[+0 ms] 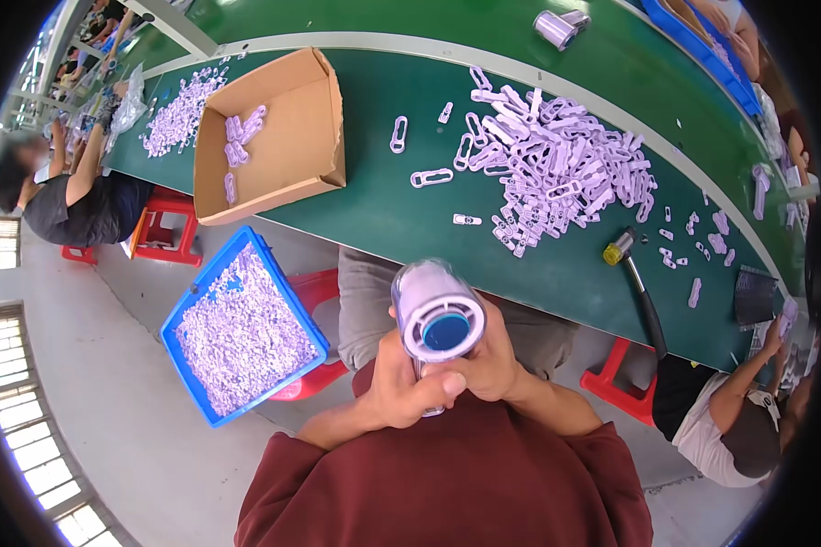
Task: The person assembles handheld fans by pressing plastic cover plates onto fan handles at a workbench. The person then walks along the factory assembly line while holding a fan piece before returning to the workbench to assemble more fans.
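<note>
Fingers of the left hand [392, 387] and right hand [491, 354] curl mostly closed around the device [429, 283], thumbs toward its near side, its round end facing the camera. Both wrists angle inward; the forearms spread toward 8 and 4 o'clock. The device is held before the chest, near the table [374, 196]'s edge. From it, the parts pile [566, 155] lies at 1 o'clock, hammer [643, 296] at 3, tray [317, 339] at 9, carton [292, 146] at 10.
</note>
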Demonstrator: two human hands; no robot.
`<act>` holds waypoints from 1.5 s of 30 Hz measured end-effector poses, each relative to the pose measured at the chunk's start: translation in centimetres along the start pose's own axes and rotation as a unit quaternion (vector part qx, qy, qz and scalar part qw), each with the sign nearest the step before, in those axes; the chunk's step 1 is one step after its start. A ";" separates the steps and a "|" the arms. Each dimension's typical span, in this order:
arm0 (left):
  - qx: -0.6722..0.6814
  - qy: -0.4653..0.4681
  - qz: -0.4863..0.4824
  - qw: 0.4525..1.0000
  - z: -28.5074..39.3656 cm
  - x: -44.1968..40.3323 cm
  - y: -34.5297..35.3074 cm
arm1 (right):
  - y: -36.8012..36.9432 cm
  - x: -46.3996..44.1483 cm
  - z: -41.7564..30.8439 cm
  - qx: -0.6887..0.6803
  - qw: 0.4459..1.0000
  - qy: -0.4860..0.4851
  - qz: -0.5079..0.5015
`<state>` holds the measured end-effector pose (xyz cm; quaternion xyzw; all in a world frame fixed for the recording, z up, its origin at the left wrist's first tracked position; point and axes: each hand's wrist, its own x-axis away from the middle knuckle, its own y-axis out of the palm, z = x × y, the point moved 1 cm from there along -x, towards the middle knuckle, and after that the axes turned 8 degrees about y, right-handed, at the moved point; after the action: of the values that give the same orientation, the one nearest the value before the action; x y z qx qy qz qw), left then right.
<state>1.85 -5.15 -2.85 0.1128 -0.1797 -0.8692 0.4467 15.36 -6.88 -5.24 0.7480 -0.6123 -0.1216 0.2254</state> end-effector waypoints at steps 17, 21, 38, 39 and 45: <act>0.049 -0.064 0.014 0.997 -0.4 -0.3 -0.7 | 0.1 0.3 0.5 -0.029 0.999 0.039 0.016; 0.067 -0.067 0.034 0.995 -0.3 -0.5 -0.6 | -0.2 0.1 0.6 -0.030 0.998 0.054 0.015; 0.109 -0.024 0.023 0.993 -1.9 -0.4 -0.9 | 0.3 0.5 -0.2 -0.122 0.981 0.141 0.046; 0.086 -0.021 0.016 0.996 -2.0 -0.4 -0.9 | 0.3 0.4 -0.2 -0.097 0.988 0.113 0.050; 0.067 -0.005 0.007 0.998 -2.2 -0.2 -0.9 | 0.3 0.3 0.2 -0.058 0.996 0.056 0.045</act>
<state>2.05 -4.96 -5.25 0.1370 -0.2399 -0.8527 0.4433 15.08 -7.25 -5.30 0.7109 -0.6239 -0.1043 0.3072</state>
